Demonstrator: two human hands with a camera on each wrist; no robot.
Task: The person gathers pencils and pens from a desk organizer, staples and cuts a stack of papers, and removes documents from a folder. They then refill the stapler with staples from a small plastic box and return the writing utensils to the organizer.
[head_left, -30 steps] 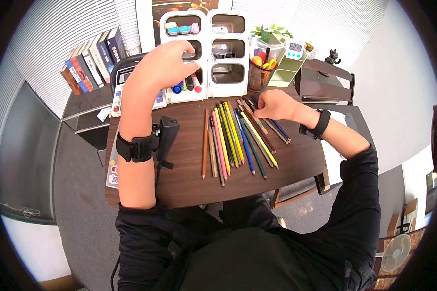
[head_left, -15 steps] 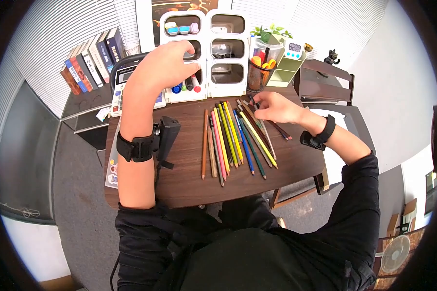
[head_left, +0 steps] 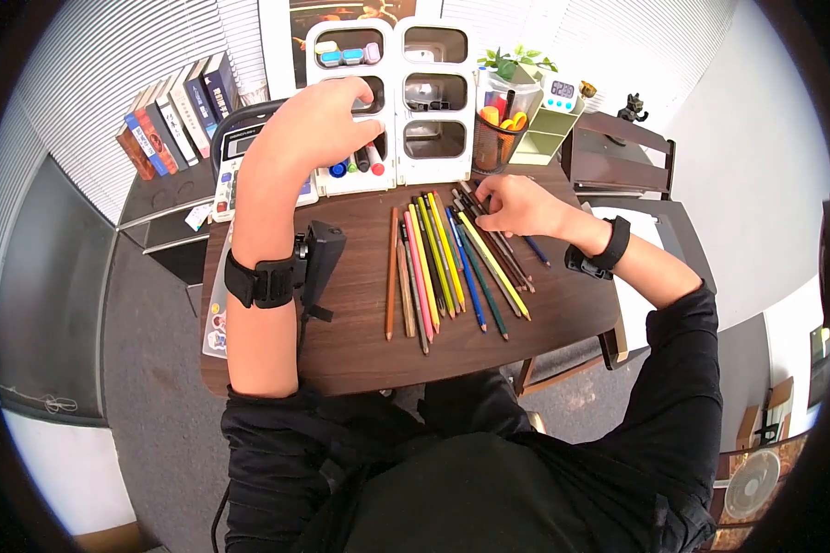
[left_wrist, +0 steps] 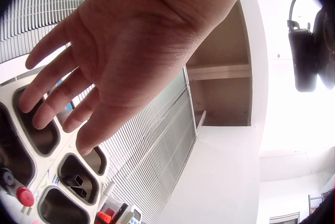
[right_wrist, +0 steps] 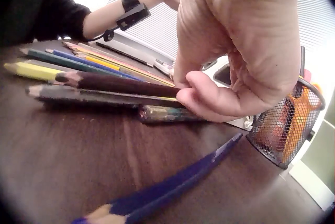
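My left hand (head_left: pixel 321 124) reaches in front of the white organizer (head_left: pixel 433 172); in the left wrist view its fingers (left_wrist: pixel 55 98) are extended and hold nothing. On the brown table, colored pencils lie in a loose row, among them a yellow pencil (head_left: pixel 494 267) and a green pencil (head_left: pixel 489 295). At the row's right end my right hand (head_left: pixel 526 207) pinches a dark brown colored pencil (right_wrist: pixel 120 84) between thumb and fingers. A grey pencil (right_wrist: pixel 89 96) lies close below it. Apart from the row, a dark blue pencil (right_wrist: pixel 172 182) rests nearer the right wrist camera.
Markers (head_left: pixel 363 161) lie in the organizer's lower left compartment. A mesh pen holder (head_left: pixel 496 147) with orange-handled scissors stands behind my right hand. Beside it is a green shelf with a digital timer (head_left: pixel 560 90). A calculator (head_left: pixel 240 147) sits at the left back.
My right hand has shifted slightly left, bringing dark pencils closer to the row; the dark blue pencil now lies separately at the right. My left hand has stayed in place.
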